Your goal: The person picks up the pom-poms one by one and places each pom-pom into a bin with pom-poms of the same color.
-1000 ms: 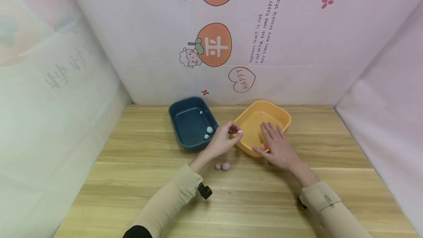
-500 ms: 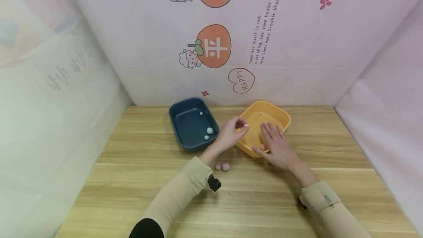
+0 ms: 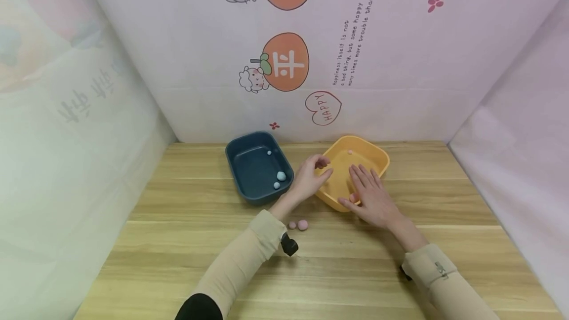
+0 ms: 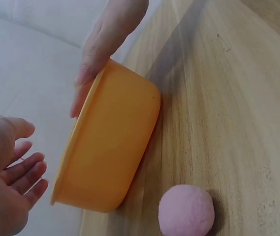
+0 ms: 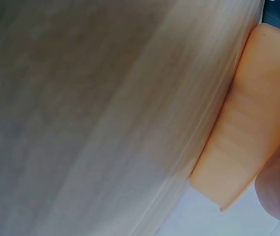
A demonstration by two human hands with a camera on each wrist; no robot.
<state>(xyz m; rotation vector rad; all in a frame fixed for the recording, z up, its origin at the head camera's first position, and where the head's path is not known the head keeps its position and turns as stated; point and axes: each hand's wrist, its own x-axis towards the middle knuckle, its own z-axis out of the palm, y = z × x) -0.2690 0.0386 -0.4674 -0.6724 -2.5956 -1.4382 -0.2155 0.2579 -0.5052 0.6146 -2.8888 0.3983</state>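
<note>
My left hand (image 3: 321,167) hovers over the left rim of the orange tub (image 3: 381,156), palm open. In the left wrist view its fingers (image 4: 24,169) are spread and hold nothing. My right hand (image 3: 365,184) lies flat across the tub's front rim with straight fingers, also seen as the right hand (image 4: 103,46) from the left wrist. A tiny pink ball (image 3: 350,152) sits at the back of the tub. Two pink balls, a larger one (image 3: 303,224) and a smaller one (image 3: 292,224), lie on the table in front of the tub. The larger pink ball (image 4: 186,210) shows beside the orange tub (image 4: 108,152).
A dark blue tub (image 3: 242,143) stands left of the orange one, holding three pale blue balls (image 3: 281,176). Printed walls close the wooden table (image 3: 338,270) on three sides. The right wrist view shows only blurred table and the orange tub's side (image 5: 245,132).
My left hand carried a small pink ball from the tub's rim to above the tub, then opened its fingers; the ball is no longer in them. The right hand stayed put.
</note>
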